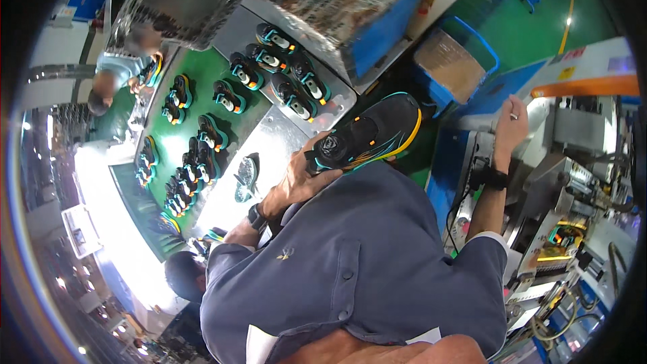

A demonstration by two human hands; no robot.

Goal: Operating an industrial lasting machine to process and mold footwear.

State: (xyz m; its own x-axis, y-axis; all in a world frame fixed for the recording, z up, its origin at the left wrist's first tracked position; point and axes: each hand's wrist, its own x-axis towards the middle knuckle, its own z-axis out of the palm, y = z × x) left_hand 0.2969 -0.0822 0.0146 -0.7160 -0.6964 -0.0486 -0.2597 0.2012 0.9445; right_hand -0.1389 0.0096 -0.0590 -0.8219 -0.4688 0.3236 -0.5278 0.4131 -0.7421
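My left hand (295, 180) is closed around the heel end of a black sneaker (371, 133) with a yellow and teal sole edge. The shoe lies tilted in front of my chest, its toe toward the upper right. Out to the right, my right hand (511, 133) is raised with its fingers curled, beside an orange bar (585, 87) on a machine. Whether anything small sits in those fingers is hidden. A dark band (488, 177) circles the right wrist.
Several similar sneakers stand on a green conveyor belt (232, 125) and on a grey metal table (342, 102) to the left. A pale shoe-shaped piece (247, 178) lies nearer. Machinery (573, 182) fills the right; a blue cart (448, 67) holds cardboard. Another person (125, 71) handles a shoe across the belt.
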